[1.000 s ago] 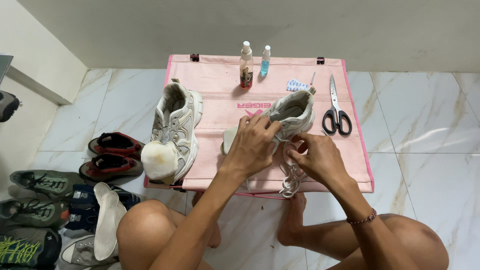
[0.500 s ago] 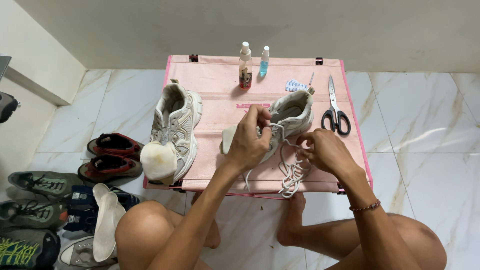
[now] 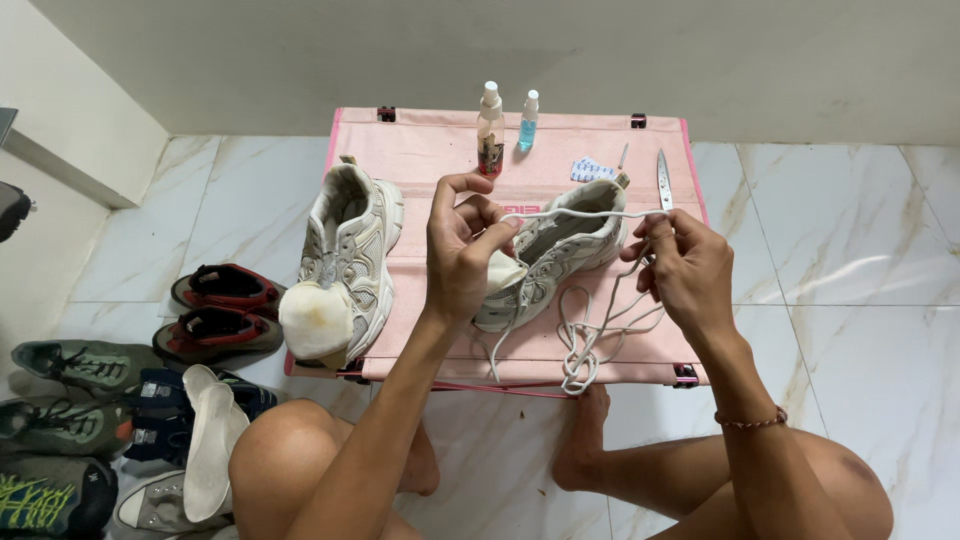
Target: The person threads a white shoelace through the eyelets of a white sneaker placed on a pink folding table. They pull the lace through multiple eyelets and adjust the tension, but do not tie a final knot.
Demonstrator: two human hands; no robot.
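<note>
While both hands are pinching the white shoelace [image 3: 575, 213], it is stretching taut from nine to three o'clock between left hand [image 3: 468, 250] and right hand [image 3: 683, 265], just above the beige sneaker [image 3: 552, 255] lying on the pink desk [image 3: 430, 150].

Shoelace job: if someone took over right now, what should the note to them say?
Left hand: raised, pinching one part of the white shoelace.
Right hand: pinching the same lace further along, so it runs taut between both hands.
Things: the lace's loose loops hang over the near edge of the pink table. The shoe being worked on lies under the hands; a second shoe lies to the left.
Done: much of the lace looks pulled out.
Left: whether any lace remains threaded cannot be told.
</note>
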